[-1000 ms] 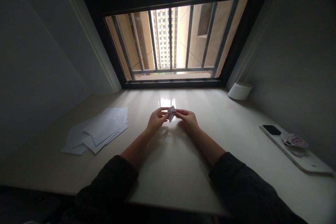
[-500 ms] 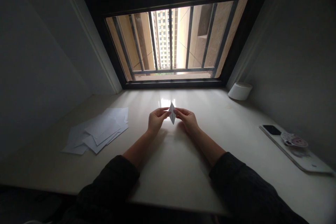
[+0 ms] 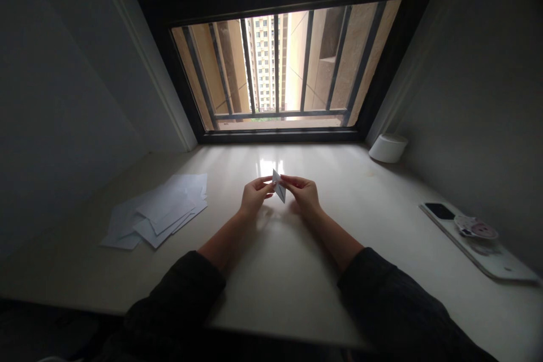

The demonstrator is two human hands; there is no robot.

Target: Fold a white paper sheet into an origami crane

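A small folded piece of white paper (image 3: 280,192), diamond-shaped with a crease line down it, is held up above the pale tabletop in the middle of the view. My left hand (image 3: 254,193) pinches its left side between thumb and fingers. From the other side, my right hand (image 3: 302,189) pinches its upper right part. The fingertips cover some of the paper's edges. The diamond leans, its top point toward the left and its bottom point toward the right.
Loose white paper sheets (image 3: 163,207) lie in an overlapping pile on the left. At the right edge rests a phone (image 3: 487,249) with a round grip on its back. A white rounded object (image 3: 387,148) stands by the barred window (image 3: 275,68). The pale table (image 3: 271,283) ends at the front.
The folded paper has tilted: its top point has shifted left and its bottom point right. My fingers have moved slightly on it. The other things are where they were.
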